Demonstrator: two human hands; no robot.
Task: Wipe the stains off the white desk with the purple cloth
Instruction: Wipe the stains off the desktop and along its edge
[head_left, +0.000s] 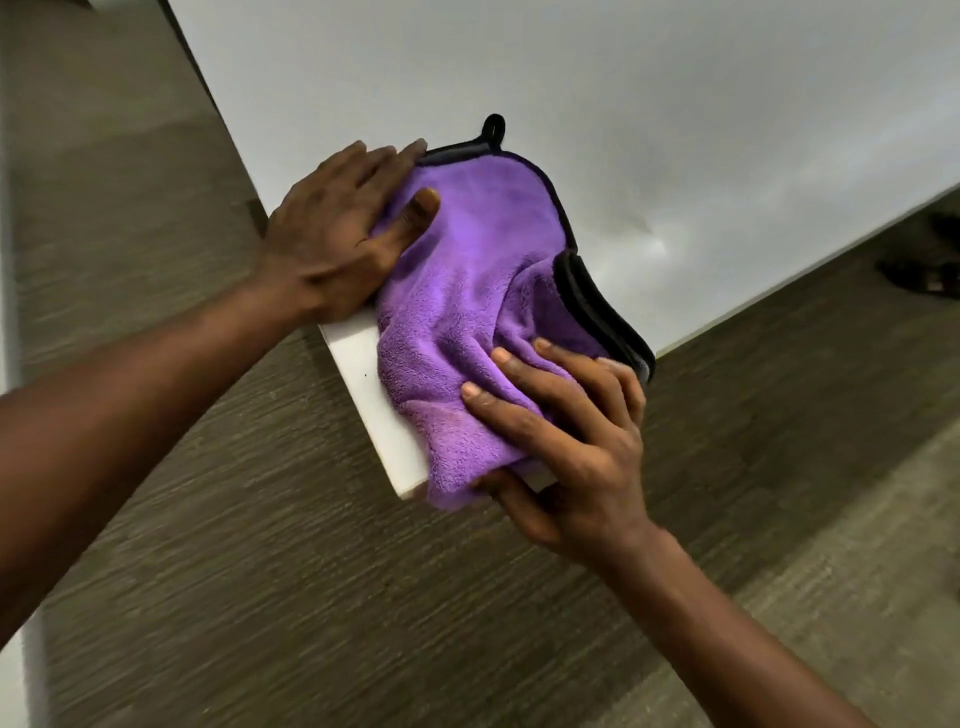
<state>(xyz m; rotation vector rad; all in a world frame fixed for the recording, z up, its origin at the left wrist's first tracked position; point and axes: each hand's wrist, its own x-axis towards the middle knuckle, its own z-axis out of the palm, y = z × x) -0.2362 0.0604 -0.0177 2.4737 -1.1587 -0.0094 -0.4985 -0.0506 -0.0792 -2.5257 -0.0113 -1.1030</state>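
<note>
Purple cloth (467, 291) lies bunched over the near corner of the white desk (675, 104), its long axis along the desk's left edge, hanging loop (black) pointing away. Left hand (337, 234) presses flat; right hand (566, 431) grips cloth and desk edge. Best wiped with firm, even pressure.

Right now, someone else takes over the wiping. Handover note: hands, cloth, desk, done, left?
Left hand: flat, fingers straight, pressing the purple cloth near its far left edge.
Right hand: fingers on top of the cloth, thumb under the desk corner, pinching cloth against the edge.
Cloth: bunched over the near corner of the white desk, part hanging off.
Done: cannot tell; faint marks show right of the cloth.
Left: wipe there, then check the corner under the cloth.
</note>
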